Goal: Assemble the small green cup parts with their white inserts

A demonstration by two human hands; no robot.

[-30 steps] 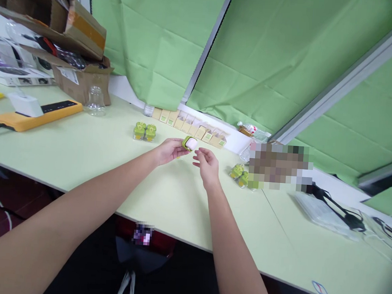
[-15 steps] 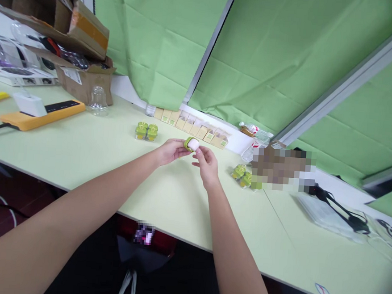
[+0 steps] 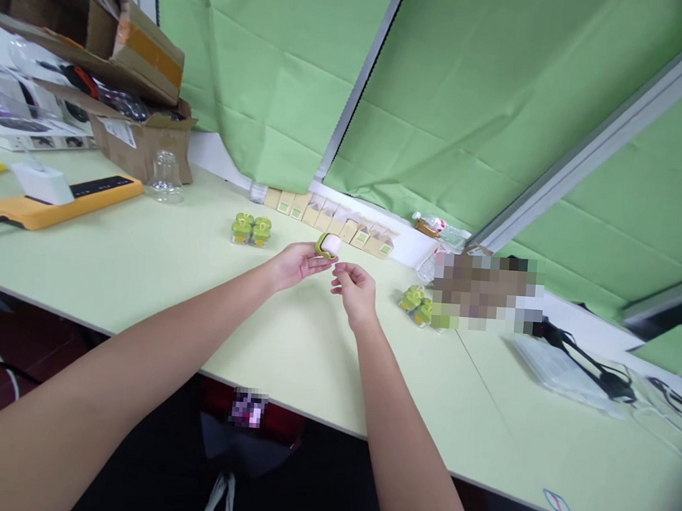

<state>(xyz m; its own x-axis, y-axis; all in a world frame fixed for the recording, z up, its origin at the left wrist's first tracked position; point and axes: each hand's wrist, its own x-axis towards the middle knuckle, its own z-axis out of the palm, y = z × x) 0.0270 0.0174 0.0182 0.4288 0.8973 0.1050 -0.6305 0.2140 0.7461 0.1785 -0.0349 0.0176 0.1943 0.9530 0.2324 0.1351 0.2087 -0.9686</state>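
Observation:
My left hand (image 3: 295, 266) holds a small green-rimmed thing with a pale pinkish-white block in it (image 3: 331, 245), gripped between thumb and fingers above the table. Its exact kind is too small to make out. Just to the right and a little lower, my right hand (image 3: 355, 291) has its thumb and index finger pinched together, close to the left fingertips. Whatever lies in that pinch, if anything, is not visible. Behind the left hand stands a cluster of small clear containers with green tops (image 3: 251, 230). Similar green-topped containers (image 3: 418, 304) sit right of my right hand.
Small cardboard boxes (image 3: 326, 217) line the wall below green curtains. An orange power strip (image 3: 106, 191), a clear glass dome (image 3: 165, 177) and cardboard cartons (image 3: 142, 144) are on the left. Plastic bottles (image 3: 439, 230) and a black-strapped item (image 3: 595, 367) lie right.
My right hand has drawn slightly down from the green-rimmed thing, and its fingertips now sit below it. The left hand still holds the thing. The whole view has shifted slightly.

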